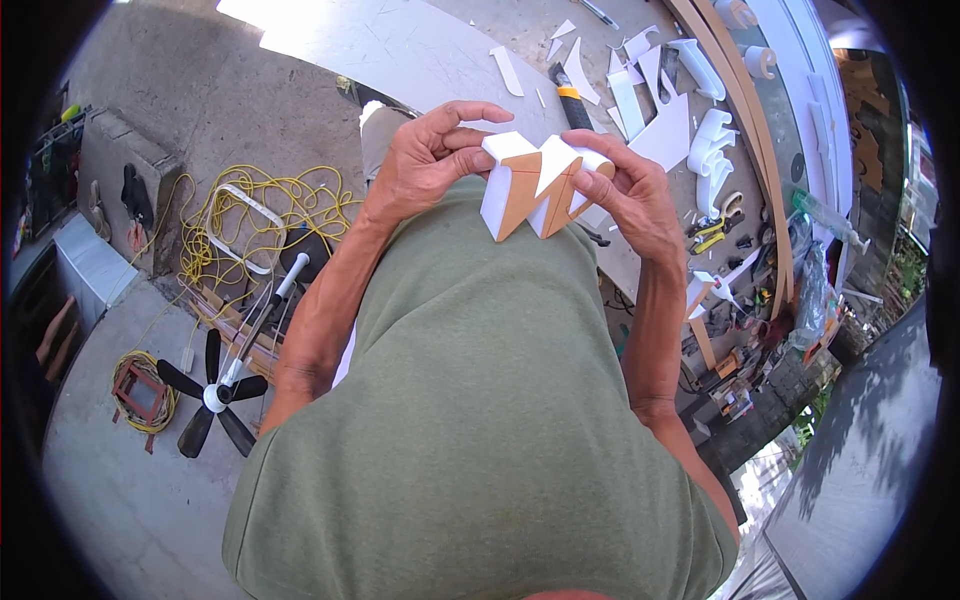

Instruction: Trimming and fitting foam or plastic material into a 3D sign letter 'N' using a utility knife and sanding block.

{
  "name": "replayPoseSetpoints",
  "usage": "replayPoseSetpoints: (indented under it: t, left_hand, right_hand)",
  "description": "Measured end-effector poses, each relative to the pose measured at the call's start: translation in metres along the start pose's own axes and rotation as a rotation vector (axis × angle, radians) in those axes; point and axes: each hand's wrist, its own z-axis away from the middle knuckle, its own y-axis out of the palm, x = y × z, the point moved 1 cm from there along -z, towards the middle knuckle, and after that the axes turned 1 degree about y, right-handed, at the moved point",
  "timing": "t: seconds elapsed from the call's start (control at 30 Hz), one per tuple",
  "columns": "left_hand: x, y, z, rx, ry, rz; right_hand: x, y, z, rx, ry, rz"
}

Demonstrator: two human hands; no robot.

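Up in front of my chest is a zigzag-shaped block letter with white sides and a flat brown face, pointed at its lower tips. My left hand pinches its upper left end between thumb and fingers, the index finger stretched above it. On the other side my right hand grips the right end, thumb on the brown face and fingers behind. The letter's back is hidden. Beyond it on the worktable lie white sheet offcuts and a tool with a black and yellow handle.
White curved pieces, yellow-handled pliers and a white glue gun lie on the right. A clear plastic bottle is farther right. At left are a tangled yellow cord and a fan with black blades.
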Motion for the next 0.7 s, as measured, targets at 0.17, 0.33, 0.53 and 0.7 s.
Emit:
replayPoseSetpoints:
  t: [0.17,0.33,0.53,0.7]
  left_hand:
    - [0.003,-0.002,-0.001,0.003,-0.013,-0.029]
    - [0.006,-0.003,-0.001,0.003,-0.023,-0.052]
    - [0.003,-0.002,-0.003,-0.004,-0.046,-0.045]
    - [-0.005,0.0,-0.002,0.048,-0.155,0.076]
  right_hand:
    - [0.001,-0.002,0.0,0.007,0.0,0.007]
    - [0.003,-0.001,-0.001,0.009,0.005,0.003]
    - [0.004,-0.001,-0.002,0.003,-0.005,-0.033]
    - [0.006,0.001,-0.002,-0.022,-0.036,-0.063]
